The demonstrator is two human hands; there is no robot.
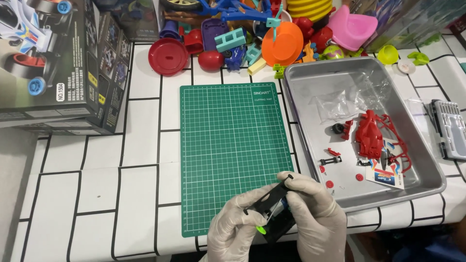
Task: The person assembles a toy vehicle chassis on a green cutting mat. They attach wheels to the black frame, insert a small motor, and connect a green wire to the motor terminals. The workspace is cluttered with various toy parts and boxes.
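Carefully, I'm holding the black chassis (273,207) in both hands (238,228) (315,218), keeping my grip snug around it above the mat (233,145).

Black chassis (273,206) — largely covered by both gloved hands; its lower end and the small green part (261,230) are only partly seen. Left hand (233,232) and right hand (313,218) cut off at the bottom edge. Toy pile (272,29) and box (43,58) cropped by the top edge. Grey case (450,128) runs off right. Small red bits (330,184) in the tray (427,187) — too small to identify.
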